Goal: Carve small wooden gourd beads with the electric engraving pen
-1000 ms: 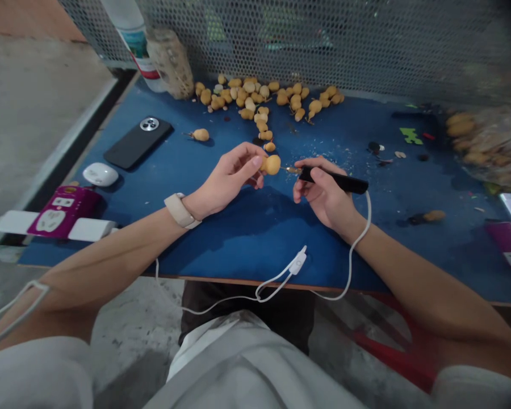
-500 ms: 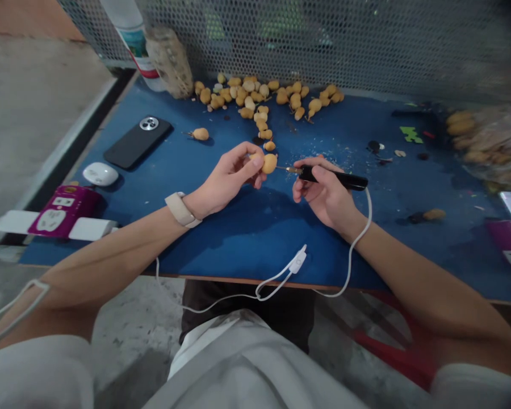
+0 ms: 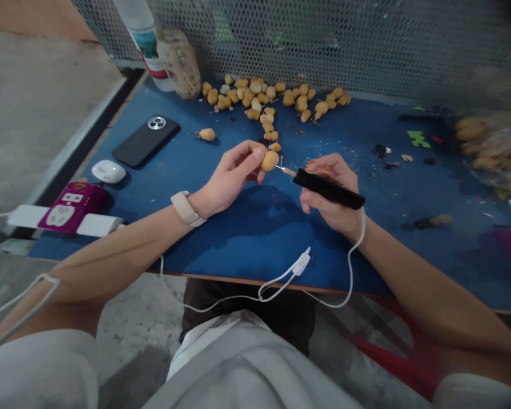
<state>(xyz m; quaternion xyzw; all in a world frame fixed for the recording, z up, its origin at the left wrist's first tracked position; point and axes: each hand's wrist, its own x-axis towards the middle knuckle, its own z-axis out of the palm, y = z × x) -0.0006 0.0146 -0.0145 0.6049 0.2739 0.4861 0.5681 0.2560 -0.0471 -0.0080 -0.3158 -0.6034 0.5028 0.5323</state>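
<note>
Left hand (image 3: 232,177) pinches a small gourd (image 3: 270,161); right hand (image 3: 341,218) grips a black pen-like tool (image 3: 330,189)

Thumb and bent fingers of the left hand are drawn together on the gourd's narrower end, leaving its round bulb bare; the right hand is half curled about the tool, digits showing on both the far and near sides of the barrel, the rest of the grip hidden beneath it.

The gourd's long axis runs roughly left to right, dipping slightly toward the right; its bulb faces the tool; the tool slants from upper left to lower right, its thin metal tip (image 3: 286,170) aimed at the bulb; whether tip and bulb touch or sit just apart, I cannot tell.

The held gourd is at the left hand's fingertips, on their right side, between the two hands and over the blue table (image 3: 238,244); just beyond it a short row of gourds (image 3: 269,122) leads back to a heap of gourds (image 3: 255,95) by the perforated metal panel (image 3: 366,51); a white cord (image 3: 351,278) drops from the tool's rear end past the right wrist.
</note>
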